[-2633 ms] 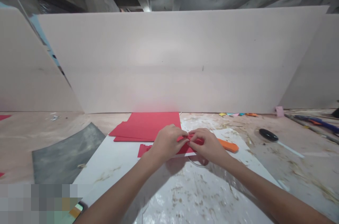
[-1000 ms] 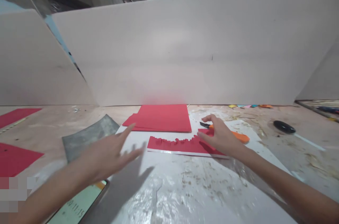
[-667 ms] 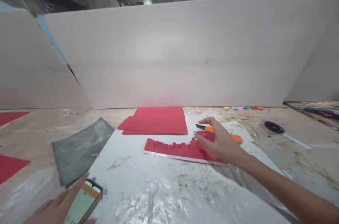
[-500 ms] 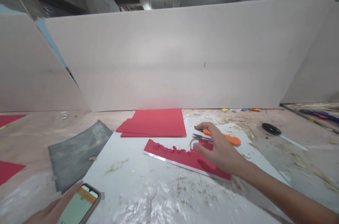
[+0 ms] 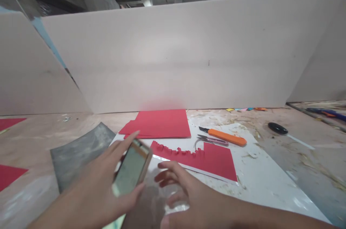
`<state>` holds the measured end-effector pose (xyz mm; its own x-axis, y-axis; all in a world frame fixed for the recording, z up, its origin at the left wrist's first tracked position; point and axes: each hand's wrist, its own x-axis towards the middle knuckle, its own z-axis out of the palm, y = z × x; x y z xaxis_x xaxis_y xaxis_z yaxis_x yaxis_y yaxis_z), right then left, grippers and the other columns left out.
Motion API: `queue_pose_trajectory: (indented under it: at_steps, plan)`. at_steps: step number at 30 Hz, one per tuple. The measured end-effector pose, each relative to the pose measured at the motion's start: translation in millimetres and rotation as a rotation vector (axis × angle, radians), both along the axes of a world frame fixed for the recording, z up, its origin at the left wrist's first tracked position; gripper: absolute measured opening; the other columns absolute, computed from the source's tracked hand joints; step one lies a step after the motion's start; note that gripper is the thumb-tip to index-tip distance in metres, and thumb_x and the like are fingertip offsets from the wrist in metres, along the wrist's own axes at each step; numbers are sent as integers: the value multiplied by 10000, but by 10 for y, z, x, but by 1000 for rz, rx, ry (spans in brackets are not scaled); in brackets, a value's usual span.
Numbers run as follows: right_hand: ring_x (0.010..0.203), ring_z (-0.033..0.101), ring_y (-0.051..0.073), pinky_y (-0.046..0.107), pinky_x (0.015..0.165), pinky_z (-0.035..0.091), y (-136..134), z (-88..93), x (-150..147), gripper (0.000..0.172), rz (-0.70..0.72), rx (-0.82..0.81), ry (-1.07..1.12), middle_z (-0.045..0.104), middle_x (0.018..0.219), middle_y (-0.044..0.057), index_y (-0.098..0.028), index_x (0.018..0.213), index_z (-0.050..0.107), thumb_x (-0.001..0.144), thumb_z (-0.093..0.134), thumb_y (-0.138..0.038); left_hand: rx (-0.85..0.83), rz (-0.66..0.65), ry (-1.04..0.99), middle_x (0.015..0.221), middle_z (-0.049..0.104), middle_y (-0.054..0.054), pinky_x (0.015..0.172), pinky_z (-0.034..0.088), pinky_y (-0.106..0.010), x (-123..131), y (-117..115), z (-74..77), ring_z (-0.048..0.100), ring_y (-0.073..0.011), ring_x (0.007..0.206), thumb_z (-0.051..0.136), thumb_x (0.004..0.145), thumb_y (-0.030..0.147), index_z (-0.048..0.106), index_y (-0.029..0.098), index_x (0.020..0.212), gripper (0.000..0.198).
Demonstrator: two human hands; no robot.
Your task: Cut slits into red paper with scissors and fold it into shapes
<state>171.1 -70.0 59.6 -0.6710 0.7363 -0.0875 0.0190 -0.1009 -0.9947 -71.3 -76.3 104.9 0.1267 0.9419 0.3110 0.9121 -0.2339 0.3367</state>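
Note:
My left hand [image 5: 104, 178] is closed around a smartphone [image 5: 131, 167], which it holds tilted with the lit screen up. Beside the phone, my right hand [image 5: 183, 189] hovers with bent fingers apart and nothing in them. Just beyond both hands lies a red paper strip [image 5: 217, 162] with a jagged, notched upper edge and a pale lower border. Behind it rest small pink-handled scissors [image 5: 216, 141] and an orange utility knife [image 5: 227, 137]. Farther back are stacked red paper sheets [image 5: 163, 124]. Everything here sits on a white board [image 5: 265, 185].
A dark grey sheet [image 5: 78, 153] lies at the left, with red paper pieces [image 5: 10, 175] past it. On the right is a black-ended tool [image 5: 278, 128] with a pale shaft. A tall white partition [image 5: 175, 52] stands along the back, and small coloured scraps [image 5: 245, 109] lie at its foot.
My left hand has brought the phone up and right from the lower left. My right hand has left the scissors and knife, moving down and left towards the phone.

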Motion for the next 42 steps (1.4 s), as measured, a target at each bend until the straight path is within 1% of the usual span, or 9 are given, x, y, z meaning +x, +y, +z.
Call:
queue_pose_trajectory:
  at_steps: [3, 7, 10, 13, 16, 19, 25, 34, 42]
  plan:
    - [1274, 455, 303, 381, 853, 528, 28, -41, -215, 869, 14, -120, 257, 499, 1320, 97, -265, 1340, 423, 591, 863, -241, -108, -61, 51, 1306, 541, -115, 768, 548, -403, 535, 306, 277, 636, -326, 1020, 614, 743, 569, 361, 305, 1439, 786]
    - [1090, 583, 256, 335, 714, 554, 80, -48, -252, 812, -104, -234, 408, 546, 1242, 81, -281, 1351, 365, 662, 786, -202, -196, -33, 44, 1245, 536, -133, 612, 512, -372, 811, 569, 264, 654, -281, 787, 582, 736, 658, 410, 282, 1377, 763]
    - [801, 636, 162, 275, 600, 527, 102, -112, -216, 832, -177, -247, 370, 591, 1162, 61, -294, 1399, 287, 708, 728, -155, -210, -54, -18, 1280, 526, -134, 649, 499, -371, 798, 640, 199, 641, -322, 902, 503, 770, 732, 435, 288, 1368, 748]
    - [683, 622, 129, 246, 534, 501, 112, -189, -199, 741, -208, -224, 341, 617, 1116, 67, -286, 1413, 289, 793, 684, -188, -260, -119, -140, 1287, 556, -106, 737, 491, -379, 729, 666, 219, 612, -320, 1016, 371, 869, 706, 467, 295, 1357, 646]
    - [720, 631, 137, 233, 522, 495, 113, -205, -192, 601, -220, -195, 363, 608, 1159, 76, -278, 1366, 376, 836, 644, -191, -322, -159, -268, 1181, 624, -91, 689, 480, -352, 669, 680, 269, 619, -290, 952, 358, 904, 664, 480, 283, 1358, 606]
    - [849, 649, 179, 227, 530, 502, 110, -171, -170, 622, -188, -191, 350, 600, 1195, 79, -270, 1351, 385, 797, 631, -130, -363, -199, -372, 1070, 656, -65, 632, 467, -323, 639, 689, 284, 625, -249, 843, 402, 912, 623, 506, 290, 1321, 537]
    - [981, 650, 220, 255, 616, 520, 106, -154, -105, 606, -216, -208, 345, 625, 1153, 61, -263, 1299, 440, 748, 608, -77, -339, -205, -331, 865, 604, -22, 606, 434, -312, 628, 717, 252, 570, -206, 727, 413, 928, 570, 512, 322, 1305, 462]
    - [921, 660, 211, 245, 578, 506, 120, -27, -71, 693, -145, -248, 364, 649, 1116, 58, -267, 1335, 397, 720, 661, -88, -280, -237, -352, 995, 617, -41, 659, 472, -324, 598, 759, 222, 581, -202, 802, 475, 908, 496, 526, 316, 1301, 435]
    - [702, 648, 148, 235, 525, 504, 105, 1, -55, 643, -136, -249, 354, 665, 1052, 55, -262, 1349, 402, 785, 708, -224, -310, -299, -394, 1161, 630, -59, 753, 535, -357, 598, 706, 287, 628, -222, 924, 545, 873, 415, 504, 310, 1306, 448]
